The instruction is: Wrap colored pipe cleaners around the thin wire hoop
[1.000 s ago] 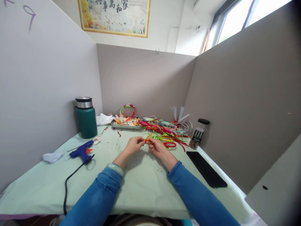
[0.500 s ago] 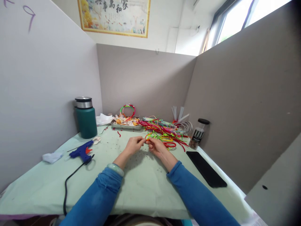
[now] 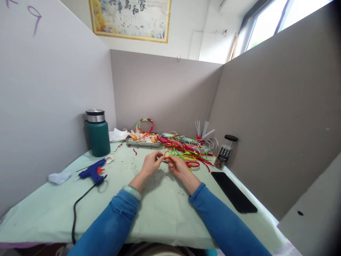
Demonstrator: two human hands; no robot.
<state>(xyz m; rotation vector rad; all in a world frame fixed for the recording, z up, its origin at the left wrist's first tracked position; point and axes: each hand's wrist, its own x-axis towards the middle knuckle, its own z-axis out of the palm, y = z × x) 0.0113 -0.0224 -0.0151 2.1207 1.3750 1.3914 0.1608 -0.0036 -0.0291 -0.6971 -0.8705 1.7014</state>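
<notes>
Above the pale green table cover (image 3: 160, 209), my left hand (image 3: 150, 164) and my right hand (image 3: 177, 165) meet fingertip to fingertip. Both pinch a thin orange and green cord piece (image 3: 167, 155), small and partly hidden by my fingers. A pile of bright red, yellow and green cords (image 3: 186, 149) lies just beyond my right hand. Both arms wear blue sleeves, and a pale green bangle (image 3: 130, 191) sits on my left wrist.
A blue glue gun (image 3: 93, 171) with a black cable lies at the left, near a green flask (image 3: 97, 133). A metal tray of scraps (image 3: 144, 139) and a coloured ring stand at the back. A dark-lidded jar (image 3: 225, 152) and a black phone (image 3: 233, 191) are at the right. Partition walls enclose the table.
My left fingers have lifted slightly and shifted on the cord piece; the hands stay together at the same spot.
</notes>
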